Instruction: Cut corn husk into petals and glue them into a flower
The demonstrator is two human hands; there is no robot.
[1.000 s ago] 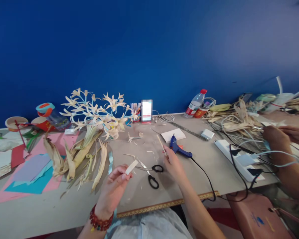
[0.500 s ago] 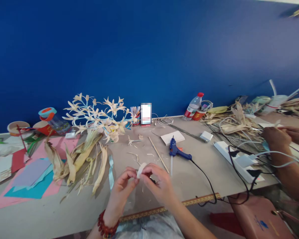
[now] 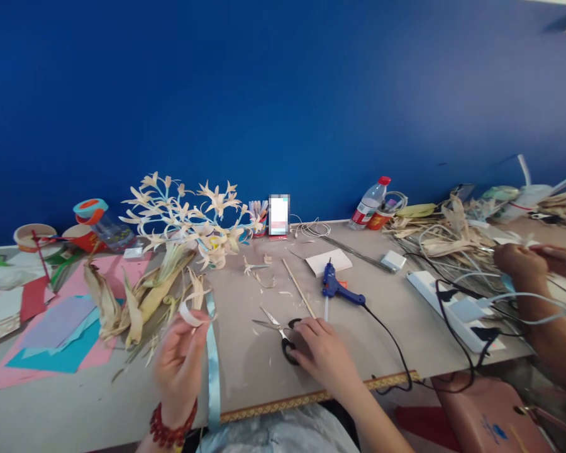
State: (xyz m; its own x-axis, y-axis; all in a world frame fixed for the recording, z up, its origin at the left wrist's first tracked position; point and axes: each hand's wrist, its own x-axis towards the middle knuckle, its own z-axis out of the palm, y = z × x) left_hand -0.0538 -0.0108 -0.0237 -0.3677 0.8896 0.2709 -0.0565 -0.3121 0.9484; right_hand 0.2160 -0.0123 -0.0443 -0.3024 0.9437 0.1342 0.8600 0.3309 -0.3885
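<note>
Your left hand [image 3: 179,355] is up off the table [image 3: 245,371], fingers pinched on a curled pale husk strip [image 3: 188,313], blurred so I can't tell the exact grip. Your right hand [image 3: 323,355] is down flat on the black-handled scissors [image 3: 283,333], fingers curled over the handles, blades pointing away and partly apart; not lifted as far as the view shows. A light blue ribbon [image 3: 212,365] runs along the table just beside your left hand. Further out: a thin wooden stick [image 3: 298,288] and the blue glue gun [image 3: 339,290], cord trailing off the near edge, both untouched. Left of those, a pile of dried corn husks [image 3: 146,302] on coloured paper sheets [image 3: 61,330]. At the back, a finished husk-flower bouquet [image 3: 188,217] and a water bottle [image 3: 368,202]. Judgement: strip is in hand but not cut or glued, so shaping and attaching are left. Another person's hands [image 3: 528,264] work at far right, among husks and cables.
</note>
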